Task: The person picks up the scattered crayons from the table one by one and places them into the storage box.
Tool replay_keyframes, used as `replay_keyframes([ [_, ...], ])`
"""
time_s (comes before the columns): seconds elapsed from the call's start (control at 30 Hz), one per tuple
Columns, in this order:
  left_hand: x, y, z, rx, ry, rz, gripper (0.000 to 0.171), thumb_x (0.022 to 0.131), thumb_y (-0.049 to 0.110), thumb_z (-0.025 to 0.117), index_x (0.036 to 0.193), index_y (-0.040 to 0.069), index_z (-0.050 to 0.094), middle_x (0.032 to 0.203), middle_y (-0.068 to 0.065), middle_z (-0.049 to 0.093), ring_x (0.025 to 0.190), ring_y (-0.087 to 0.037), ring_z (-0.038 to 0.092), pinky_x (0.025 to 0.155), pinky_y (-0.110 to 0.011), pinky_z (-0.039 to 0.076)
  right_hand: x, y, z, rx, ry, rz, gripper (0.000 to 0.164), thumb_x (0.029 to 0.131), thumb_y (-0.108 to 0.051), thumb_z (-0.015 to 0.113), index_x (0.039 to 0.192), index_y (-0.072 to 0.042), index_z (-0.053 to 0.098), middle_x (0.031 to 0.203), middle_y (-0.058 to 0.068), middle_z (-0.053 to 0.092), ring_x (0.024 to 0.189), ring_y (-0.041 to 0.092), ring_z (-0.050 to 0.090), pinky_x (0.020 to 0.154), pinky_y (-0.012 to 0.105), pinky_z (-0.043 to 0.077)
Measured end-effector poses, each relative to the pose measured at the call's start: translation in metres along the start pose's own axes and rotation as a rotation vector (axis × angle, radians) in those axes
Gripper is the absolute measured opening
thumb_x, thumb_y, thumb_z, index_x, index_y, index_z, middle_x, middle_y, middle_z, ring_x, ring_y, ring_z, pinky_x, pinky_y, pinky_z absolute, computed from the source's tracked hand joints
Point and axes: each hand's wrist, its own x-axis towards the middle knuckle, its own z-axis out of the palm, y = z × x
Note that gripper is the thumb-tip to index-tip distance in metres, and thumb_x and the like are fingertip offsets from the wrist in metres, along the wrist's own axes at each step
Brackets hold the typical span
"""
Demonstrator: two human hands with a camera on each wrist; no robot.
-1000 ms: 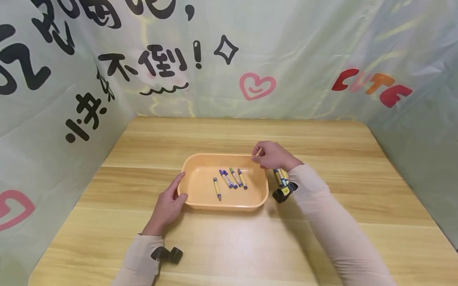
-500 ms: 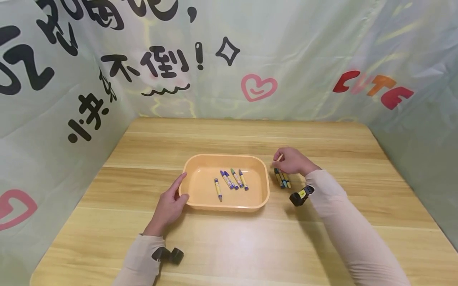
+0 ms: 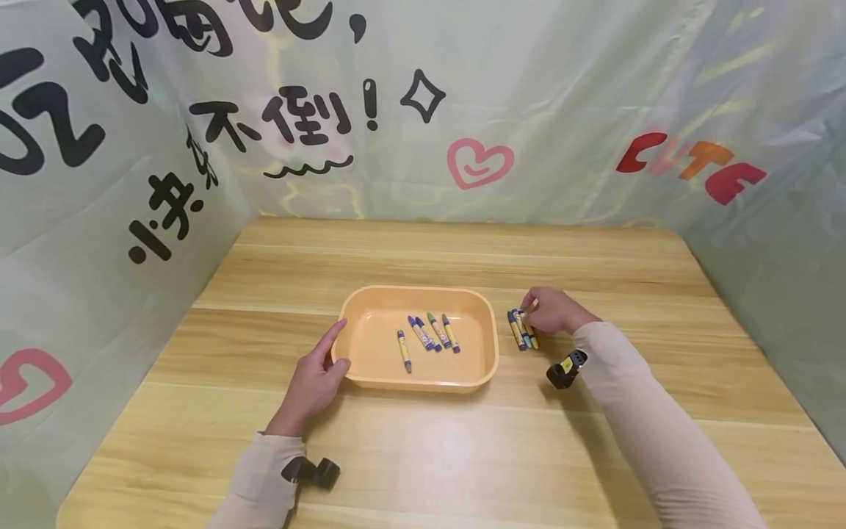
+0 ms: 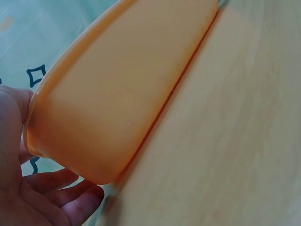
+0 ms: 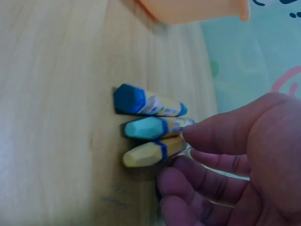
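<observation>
Left fingers [image 4: 86,205] around tray rim [image 3: 423,385], right fingers [image 5: 175,181] over partly hidden crayons [image 5: 146,127], grip unclear

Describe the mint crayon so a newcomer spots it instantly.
On the wooden table, find the pale-orange tray, then the small crayon cluster outside its right end, by the person's right hand. In the right wrist view, the mint crayon lies between a dark-blue crayon and a pale-yellow crayon; its light mint-green end distinguishes it from both.
</observation>
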Motion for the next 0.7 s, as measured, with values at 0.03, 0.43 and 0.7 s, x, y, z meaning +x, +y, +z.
replay_keyframes([
  [0.03, 0.0, 0.0002, 0.0001, -0.001, 0.001, 0.0, 0.065, 0.087, 0.008, 0.055, 0.149, 0.017, 0.04, 0.071, -0.005, 0.043, 0.056, -0.014, 0.037, 0.053, -0.025, 0.033, 0.0, 0.0007, 0.0, 0.001, -0.006, 0.005, 0.027, 0.085, -0.005, 0.058, 0.109, 0.006, 0.055, 0.075, 0.007, 0.061, 0.057, 0.014, 0.054, 0.054, 0.027, 0.045],
  [0.43, -0.0004, 0.0009, -0.0005, 0.003, -0.004, -0.013, 0.064, 0.088, 0.008, 0.055, 0.149, 0.018, 0.04, 0.067, -0.002, 0.036, 0.056, -0.014, 0.036, 0.053, -0.026, 0.033, -0.0019, 0.0011, 0.0019, -0.039, -0.008, 0.026, 0.038, 0.083, -0.004, 0.056, 0.119, 0.007, 0.053, 0.073, 0.006, 0.059, 0.057, 0.015, 0.054, 0.054, 0.028, 0.044],
  [0.7, -0.0001, -0.0003, -0.0002, -0.001, -0.005, -0.003, 0.065, 0.087, 0.007, 0.054, 0.149, 0.018, 0.04, 0.062, 0.0, 0.035, 0.056, -0.014, 0.036, 0.052, -0.025, 0.032, -0.0003, -0.0027, 0.0029, -0.091, 0.033, 0.004, 0.035, 0.08, -0.01, 0.062, 0.111, 0.005, 0.057, 0.075, 0.007, 0.061, 0.063, 0.018, 0.055, 0.058, 0.029, 0.044],
])
